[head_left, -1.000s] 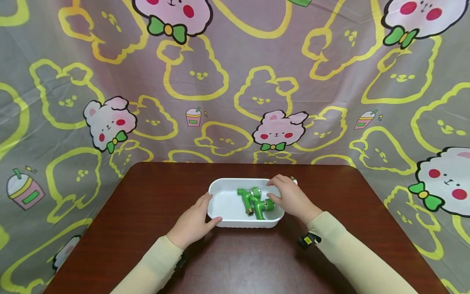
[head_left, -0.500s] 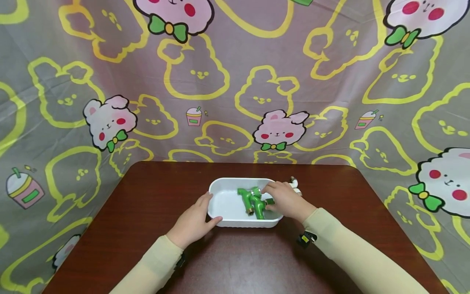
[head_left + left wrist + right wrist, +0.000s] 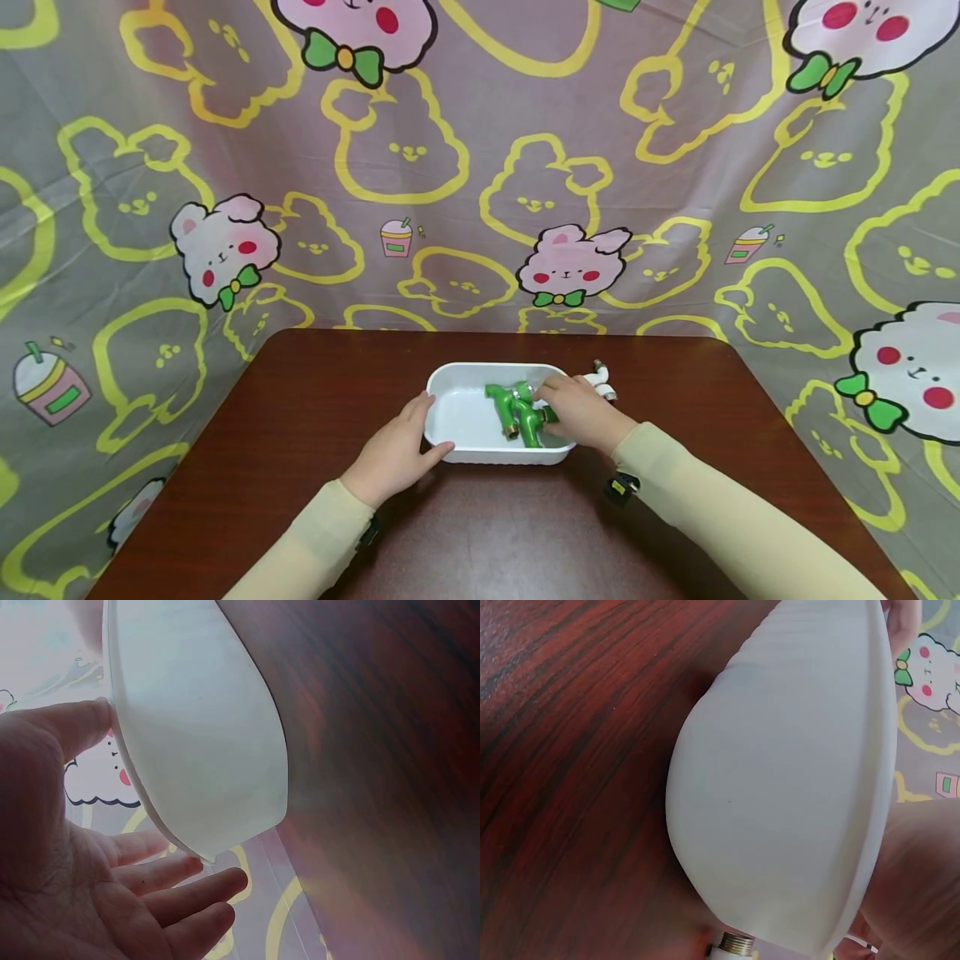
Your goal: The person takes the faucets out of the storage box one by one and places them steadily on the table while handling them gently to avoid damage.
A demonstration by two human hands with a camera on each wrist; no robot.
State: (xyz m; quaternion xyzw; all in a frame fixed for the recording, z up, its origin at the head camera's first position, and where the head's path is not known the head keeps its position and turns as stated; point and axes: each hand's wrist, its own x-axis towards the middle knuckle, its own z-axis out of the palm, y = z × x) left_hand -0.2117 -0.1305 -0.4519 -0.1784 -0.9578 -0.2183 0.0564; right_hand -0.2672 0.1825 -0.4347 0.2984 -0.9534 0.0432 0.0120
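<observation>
A white tray [image 3: 465, 454] holds two green faucets, one [image 3: 501, 404] to the left and one [image 3: 529, 423] nearer the right end. My right hand [image 3: 588, 412] reaches over the tray's right end, thumb and fingers curled round the handle of the right faucet. Its fingertips are partly hidden; in the right wrist view the tray's outer wall [image 3: 780, 772] covers them. At the left end, my left hand [image 3: 390, 450] touches the rim with relaxed fingers; in the left wrist view its thumb lies against the rim of the tray [image 3: 195, 727].
A white fitting [image 3: 598, 377] with a brass threaded end lies on the brown table [image 3: 337, 375], just beyond my right hand; its threaded end [image 3: 737, 943] shows at the bottom of the right wrist view. A patterned curtain [image 3: 450, 108] hangs behind and beside the table.
My right hand has moved left and down into the tray, closing round the right faucet's handle, and the white fitting behind it has come into fuller view. My left hand has stayed put.
</observation>
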